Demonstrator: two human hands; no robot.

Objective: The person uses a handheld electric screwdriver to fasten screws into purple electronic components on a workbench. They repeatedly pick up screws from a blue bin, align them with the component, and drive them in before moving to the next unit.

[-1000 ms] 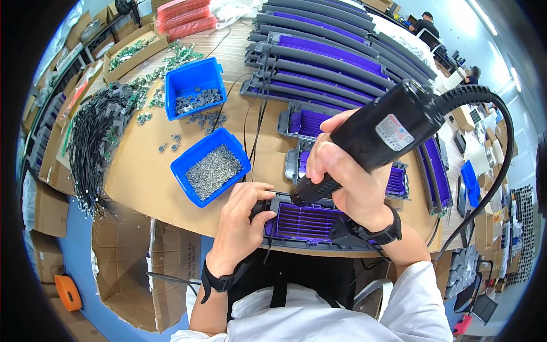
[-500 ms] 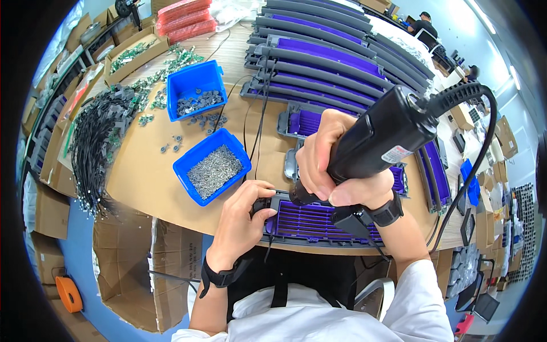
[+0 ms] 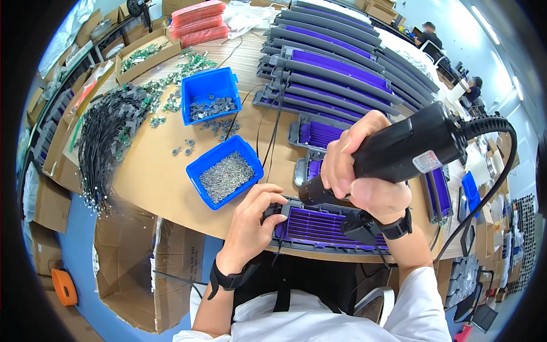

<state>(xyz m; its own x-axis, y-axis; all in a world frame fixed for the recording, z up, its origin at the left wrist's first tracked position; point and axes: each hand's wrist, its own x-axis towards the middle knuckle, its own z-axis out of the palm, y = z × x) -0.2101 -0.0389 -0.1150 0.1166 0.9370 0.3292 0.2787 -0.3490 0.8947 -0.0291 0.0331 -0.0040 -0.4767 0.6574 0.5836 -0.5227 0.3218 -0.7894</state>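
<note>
My right hand (image 3: 364, 171) is wrapped round a black electric screwdriver (image 3: 407, 142), its cable curving off to the right. The tool leans with its nose down to the left, over the left part of a purple and grey slatted panel (image 3: 319, 225). Whether its bit touches the panel is hidden. Thumb and fingers of my left hand (image 3: 250, 222) grip the left end of this panel at the table's near edge. Just beyond my left hand sits a blue bin of small screws (image 3: 228, 176). Another blue bin (image 3: 211, 85) behind it holds small grey round parts.
Long grey and purple panels (image 3: 330, 62) are stacked at the back. Black cables (image 3: 108, 137) and green circuit boards (image 3: 188, 65) lie at the left. Loose grey parts (image 3: 185, 147) dot the brown sheet. An open cardboard box (image 3: 125, 262) stands on the floor. Other people sit far right.
The whole view has shifted slightly, so things appear further right. My right hand has tipped the screwdriver flatter, its rear end moving right and down. My left hand keeps its grip on the panel.
</note>
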